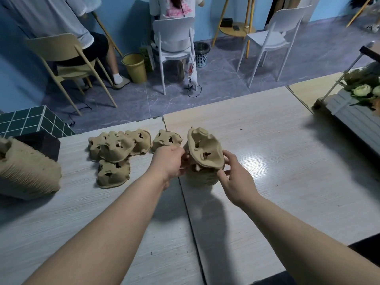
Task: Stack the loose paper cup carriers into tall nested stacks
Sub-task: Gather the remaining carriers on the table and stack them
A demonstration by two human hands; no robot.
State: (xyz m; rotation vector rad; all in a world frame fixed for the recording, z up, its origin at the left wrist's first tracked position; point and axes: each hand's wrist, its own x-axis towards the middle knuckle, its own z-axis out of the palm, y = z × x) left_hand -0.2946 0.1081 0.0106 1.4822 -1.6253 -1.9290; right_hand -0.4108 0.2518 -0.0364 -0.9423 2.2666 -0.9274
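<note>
I see both hands at the short stack [202, 175] on the table [267, 161]: left hand [170, 161] grips its left side, right hand [234, 175] pinches the tilted top carrier [205, 149]. Loose carriers [115, 153] lie left of the stack; a long finished stack [26, 171] lies farther left.

Dim, wide-angle bowed edges; glare on the table [257, 161].

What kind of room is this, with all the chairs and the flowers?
Probably a shared workroom or craft studio. Long pale tables hold loose paper cup carriers, other people sit working on plastic chairs by the blue wall, and a crate of artificial flowers sits nearby.
</note>
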